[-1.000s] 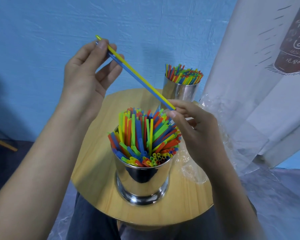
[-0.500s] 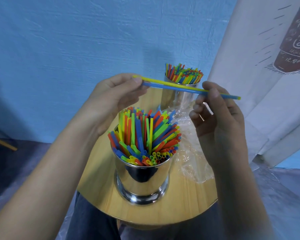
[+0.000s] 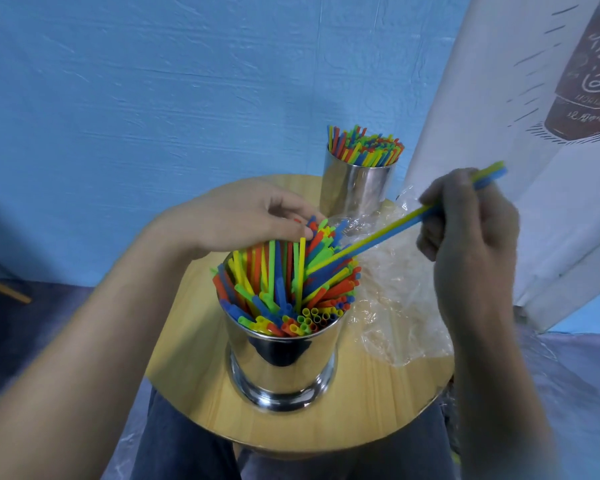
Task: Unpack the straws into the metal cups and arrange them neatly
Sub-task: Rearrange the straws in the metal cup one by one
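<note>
We see a mirror-bright silver metal cup (image 3: 281,368) packed with thin plastic straws (image 3: 284,282) in red, orange, yellow, green and blue. Slanting off to its right is a pair of loose straws (image 3: 388,233), one yellow, one blue. Behind it, a second silver steel cup (image 3: 355,188) shows the same colours. Under it, the round wooden table (image 3: 361,410) is pale honey with a fine straight grain. Behind it, the streaky painted wall (image 3: 153,98) is sky blue.

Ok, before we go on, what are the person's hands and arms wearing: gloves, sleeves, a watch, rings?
Nothing. The left hand and right hand are bare, with no gloves or rings visible. The left forearm and right forearm are bare to the frame's edge: no sleeve, watch or strap. The only clothing in view is dark blue-grey trousers.
</note>
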The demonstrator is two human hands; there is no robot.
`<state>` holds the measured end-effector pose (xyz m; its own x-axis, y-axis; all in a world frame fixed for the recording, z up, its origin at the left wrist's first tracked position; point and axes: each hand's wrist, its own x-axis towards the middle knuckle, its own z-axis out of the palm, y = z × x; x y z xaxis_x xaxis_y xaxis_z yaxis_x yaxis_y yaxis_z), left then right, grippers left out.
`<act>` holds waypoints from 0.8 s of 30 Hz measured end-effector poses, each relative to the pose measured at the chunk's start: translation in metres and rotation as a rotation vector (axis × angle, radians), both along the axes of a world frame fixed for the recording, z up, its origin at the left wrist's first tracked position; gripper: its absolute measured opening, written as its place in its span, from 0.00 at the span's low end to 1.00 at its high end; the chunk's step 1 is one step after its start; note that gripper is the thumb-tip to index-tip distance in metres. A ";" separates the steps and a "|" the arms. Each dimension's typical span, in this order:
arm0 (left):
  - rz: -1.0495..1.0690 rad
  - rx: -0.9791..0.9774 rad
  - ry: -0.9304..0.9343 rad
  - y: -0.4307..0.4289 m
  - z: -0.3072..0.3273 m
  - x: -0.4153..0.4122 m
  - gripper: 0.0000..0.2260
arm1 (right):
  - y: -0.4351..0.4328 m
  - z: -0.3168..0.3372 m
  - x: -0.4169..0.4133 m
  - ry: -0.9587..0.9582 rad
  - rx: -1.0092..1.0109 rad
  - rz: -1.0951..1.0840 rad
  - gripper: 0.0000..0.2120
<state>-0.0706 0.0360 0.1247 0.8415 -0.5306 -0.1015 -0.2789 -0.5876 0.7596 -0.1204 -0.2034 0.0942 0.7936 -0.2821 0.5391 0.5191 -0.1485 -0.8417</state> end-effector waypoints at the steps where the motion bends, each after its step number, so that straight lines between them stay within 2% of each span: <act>1: -0.009 0.018 -0.016 -0.001 0.001 0.000 0.10 | 0.006 0.000 -0.002 0.031 -0.033 0.046 0.15; 5: -0.011 0.047 -0.044 -0.005 0.000 0.001 0.07 | 0.024 -0.009 -0.005 0.054 -0.319 0.186 0.06; 6: -0.005 0.048 -0.047 -0.006 0.000 0.001 0.09 | 0.023 -0.012 -0.004 0.060 -0.324 0.179 0.03; 9: 0.019 0.029 -0.050 -0.005 -0.001 0.001 0.12 | 0.023 -0.014 -0.003 0.023 -0.290 0.128 0.10; 13: 0.018 -0.007 -0.077 -0.006 -0.001 0.000 0.06 | 0.021 -0.018 0.000 -0.010 -0.373 0.091 0.05; 15: 0.012 -0.008 -0.098 -0.007 0.000 0.000 0.02 | 0.022 -0.019 0.001 0.009 -0.432 0.082 0.10; 18: 0.005 0.007 -0.119 -0.008 0.003 -0.001 0.03 | 0.022 -0.020 -0.001 0.037 -0.487 0.138 0.14; 22: -0.013 0.045 -0.133 -0.010 0.004 -0.001 0.02 | 0.020 -0.022 -0.002 0.068 -0.423 0.205 0.08; 24: -0.002 0.068 -0.157 -0.011 0.003 -0.001 0.09 | 0.019 -0.022 -0.001 0.092 -0.377 0.208 0.03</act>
<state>-0.0720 0.0254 0.1279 0.8486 -0.5290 -0.0053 -0.3922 -0.6357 0.6649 -0.1218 -0.1846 0.0720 0.8621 0.0914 0.4985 0.4959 -0.3543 -0.7928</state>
